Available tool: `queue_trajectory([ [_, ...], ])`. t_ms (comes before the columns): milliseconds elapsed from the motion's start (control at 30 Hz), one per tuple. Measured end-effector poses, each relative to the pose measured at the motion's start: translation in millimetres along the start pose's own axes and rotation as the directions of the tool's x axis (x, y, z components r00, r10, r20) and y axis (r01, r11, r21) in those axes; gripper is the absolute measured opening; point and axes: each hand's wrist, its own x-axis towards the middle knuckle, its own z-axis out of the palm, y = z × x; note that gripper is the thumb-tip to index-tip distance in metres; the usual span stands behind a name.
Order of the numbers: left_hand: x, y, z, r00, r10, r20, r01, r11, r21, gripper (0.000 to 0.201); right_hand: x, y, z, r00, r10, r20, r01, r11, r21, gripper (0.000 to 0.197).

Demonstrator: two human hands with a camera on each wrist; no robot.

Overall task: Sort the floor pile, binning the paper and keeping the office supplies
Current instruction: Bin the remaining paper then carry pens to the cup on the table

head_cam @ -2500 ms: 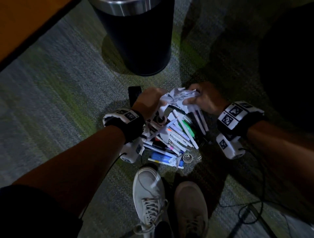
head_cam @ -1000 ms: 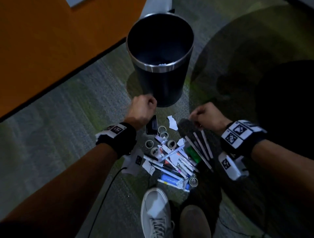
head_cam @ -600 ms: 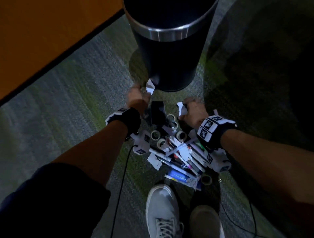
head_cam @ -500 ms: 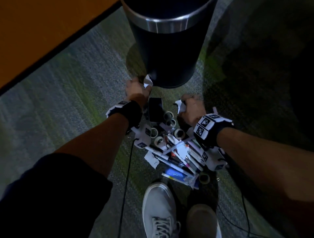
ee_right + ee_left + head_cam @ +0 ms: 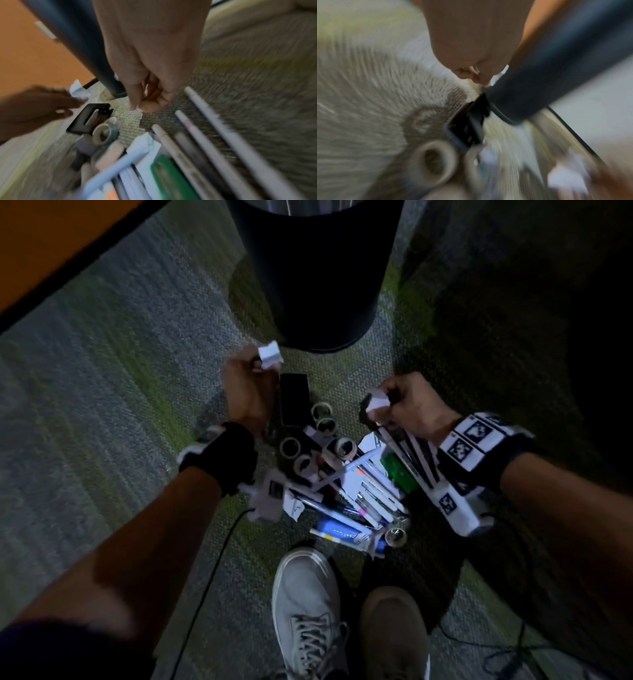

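Observation:
A black round bin [image 5: 315,268] stands on the carpet just beyond the pile. My left hand [image 5: 258,364] pinches a small white paper scrap [image 5: 270,356] near the bin's base; the right wrist view shows that scrap [image 5: 78,89] too. Above the pile's right side, my right hand [image 5: 385,402] has its fingers curled round another white scrap [image 5: 376,405]. In the right wrist view its fingertips [image 5: 145,105] are pinched together and the paper is hidden. The pile [image 5: 346,481] holds pens, tape rolls [image 5: 323,419], a green item [image 5: 399,470] and more paper bits.
A black flat device [image 5: 294,398] lies between my hands. An orange panel [image 5: 51,244] borders the carpet at the upper left. My two shoes [image 5: 308,604] stand right behind the pile, and thin cables [image 5: 507,655] trail on the right.
Both hands dropped from the bin to the pile and each took a paper scrap. Since half a second ago they have lifted slightly with the scraps.

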Motion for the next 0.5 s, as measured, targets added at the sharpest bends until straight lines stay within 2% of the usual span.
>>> queue_trajectory([
  [67, -37, 12, -12, 0.984, 0.094, 0.154, -0.106, 0.991, 0.075, 0.008, -18, 7, -9, 0.997, -0.057, 0.043, 0.057, 0.998, 0.015, 0.024],
  [167, -79, 12, -17, 0.896, 0.134, 0.423, -0.186, 0.979, 0.084, 0.011, -36, 23, -12, 0.994, -0.027, 0.104, 0.032, 0.999, -0.042, 0.02],
  [233, -91, 2, -12, 0.851, 0.143, 0.505, -0.263, 0.949, 0.175, 0.009, -43, 30, -10, 0.996, 0.009, 0.093, 0.001, 0.995, -0.103, 0.015],
  [333, -92, -6, -3, 0.833, 0.106, 0.542, -0.292, 0.918, 0.268, 0.005, -44, 33, -5, 1.0, 0.015, -0.012, -0.018, 0.954, -0.3, 0.026],
  [400, -90, -6, 3, 0.859, 0.082, 0.506, -0.271, 0.91, 0.313, 0.014, -42, 35, -1, 0.998, 0.053, -0.04, -0.064, 0.927, -0.369, 0.033],
  [500, -85, -1, 10, 0.893, 0.078, 0.443, -0.232, 0.923, 0.306, 0.02, -43, 38, 2, 0.996, 0.082, -0.03, -0.088, 0.919, -0.384, 0.035],
])
